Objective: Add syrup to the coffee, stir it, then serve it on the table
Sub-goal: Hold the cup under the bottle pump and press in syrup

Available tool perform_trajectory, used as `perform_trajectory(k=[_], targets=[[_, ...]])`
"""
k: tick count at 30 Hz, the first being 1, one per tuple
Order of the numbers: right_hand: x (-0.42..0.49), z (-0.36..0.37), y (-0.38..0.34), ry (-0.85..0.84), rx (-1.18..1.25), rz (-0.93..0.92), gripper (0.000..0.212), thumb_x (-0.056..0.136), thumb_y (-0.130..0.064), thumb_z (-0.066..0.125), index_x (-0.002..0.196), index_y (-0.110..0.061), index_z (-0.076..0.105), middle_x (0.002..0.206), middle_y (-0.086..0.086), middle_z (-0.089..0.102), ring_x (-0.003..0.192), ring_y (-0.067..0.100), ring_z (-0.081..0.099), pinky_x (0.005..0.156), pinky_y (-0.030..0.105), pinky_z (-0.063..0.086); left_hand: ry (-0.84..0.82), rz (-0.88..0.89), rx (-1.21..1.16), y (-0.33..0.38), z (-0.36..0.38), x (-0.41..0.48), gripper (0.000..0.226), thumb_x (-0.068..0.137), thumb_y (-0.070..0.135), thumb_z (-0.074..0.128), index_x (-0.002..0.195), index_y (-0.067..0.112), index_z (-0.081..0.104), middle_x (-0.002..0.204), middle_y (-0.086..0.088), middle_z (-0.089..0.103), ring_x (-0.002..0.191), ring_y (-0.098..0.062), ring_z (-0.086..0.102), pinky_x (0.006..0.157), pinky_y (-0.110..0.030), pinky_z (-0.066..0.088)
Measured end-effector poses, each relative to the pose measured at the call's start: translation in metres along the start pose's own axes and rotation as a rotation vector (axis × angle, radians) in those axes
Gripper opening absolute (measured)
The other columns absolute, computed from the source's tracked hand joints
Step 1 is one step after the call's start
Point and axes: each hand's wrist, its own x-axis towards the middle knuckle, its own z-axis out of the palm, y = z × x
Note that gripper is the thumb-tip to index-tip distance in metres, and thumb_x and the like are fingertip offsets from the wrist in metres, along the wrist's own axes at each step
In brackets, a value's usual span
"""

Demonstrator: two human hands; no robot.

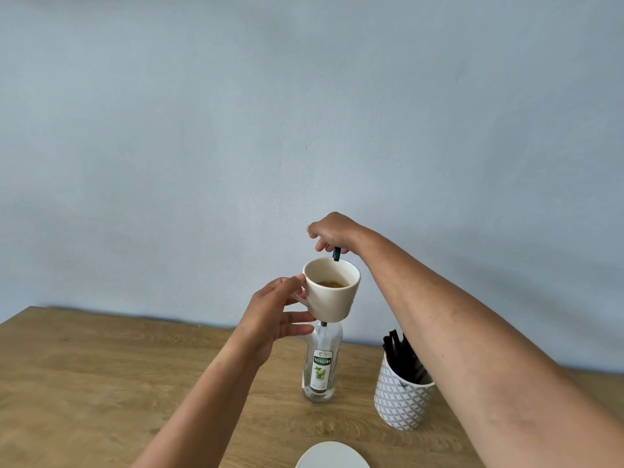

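Observation:
My left hand (270, 315) holds a cream mug (332, 292) by its handle, lifted above the table, with brown coffee low inside it. Behind and above the mug's rim, my right hand (332, 233) presses down on the dark green pump top (336, 254) of the syrup bottle (322, 363). The clear glass bottle with a green and white label stands upright on the wooden table (101, 383), directly behind and below the mug. The mug hides the bottle's neck and most of the pump.
A white cup with a grey pattern (403, 398), holding several dark stir sticks (401, 356), stands to the right of the bottle. The rim of a white saucer (332, 456) shows at the bottom edge. A pale blue wall rises behind the table.

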Motion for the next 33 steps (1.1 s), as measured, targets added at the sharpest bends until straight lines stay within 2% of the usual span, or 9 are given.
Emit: perform_trajectory(k=[5, 9, 15, 19, 25, 33], targets=[[-0.001, -0.001, -0.003, -0.005, -0.065, -0.011, 0.040, 0.085, -0.040, 0.052, 0.109, -0.008, 0.061, 0.101, 0.009, 0.071, 0.076, 0.021, 0.054, 0.065, 0.034, 0.037, -0.001, 0.003, 0.008, 0.000, 0.001, -0.001, 0.025, 0.090, 0.036, 0.067, 0.085, 0.012, 0.067, 0.090, -0.010, 0.077, 0.079, -0.037, 0.077, 0.056, -0.034, 0.061], [-0.002, -0.007, -0.010, -0.030, -0.113, -0.032, 0.045, 0.085, -0.048, 0.052, 0.110, -0.012, 0.060, 0.100, 0.005, 0.072, 0.087, 0.022, 0.059, 0.069, 0.035, 0.040, -0.002, 0.000, 0.010, 0.001, 0.001, -0.002, 0.025, 0.090, 0.037, 0.067, 0.088, 0.011, 0.067, 0.086, -0.008, 0.077, 0.078, -0.035, 0.077, 0.055, -0.034, 0.060], [-0.003, -0.007, -0.009, -0.048, -0.124, -0.021, 0.043, 0.085, -0.049, 0.052, 0.109, -0.014, 0.061, 0.099, 0.005, 0.072, 0.091, 0.023, 0.061, 0.069, 0.035, 0.040, -0.002, 0.000, 0.004, 0.002, 0.000, -0.001, 0.025, 0.091, 0.036, 0.067, 0.089, 0.011, 0.067, 0.083, -0.007, 0.078, 0.077, -0.035, 0.077, 0.056, -0.034, 0.061], [0.001, -0.002, -0.003, -0.013, -0.050, -0.024, 0.038, 0.083, -0.042, 0.055, 0.105, -0.012, 0.062, 0.094, 0.006, 0.072, 0.077, 0.020, 0.058, 0.060, 0.030, 0.038, 0.004, -0.003, -0.010, 0.001, -0.001, 0.000, 0.025, 0.090, 0.036, 0.068, 0.089, 0.011, 0.068, 0.079, -0.004, 0.078, 0.077, -0.036, 0.077, 0.055, -0.034, 0.061], [0.002, 0.000, 0.003, -0.009, -0.031, -0.024, 0.036, 0.079, -0.039, 0.055, 0.101, -0.012, 0.063, 0.090, 0.005, 0.072, 0.078, 0.019, 0.060, 0.061, 0.030, 0.040, 0.001, -0.008, -0.020, 0.000, 0.000, 0.001, 0.025, 0.090, 0.037, 0.068, 0.088, 0.012, 0.069, 0.081, -0.003, 0.079, 0.079, -0.037, 0.077, 0.055, -0.035, 0.060], [-0.001, -0.004, -0.002, -0.036, -0.090, -0.015, 0.041, 0.081, -0.043, 0.055, 0.106, -0.011, 0.061, 0.096, 0.006, 0.073, 0.083, 0.022, 0.060, 0.065, 0.033, 0.038, -0.003, -0.005, -0.001, 0.003, 0.004, -0.002, 0.027, 0.090, 0.036, 0.067, 0.093, 0.010, 0.068, 0.082, -0.005, 0.078, 0.078, -0.036, 0.077, 0.056, -0.034, 0.060]])
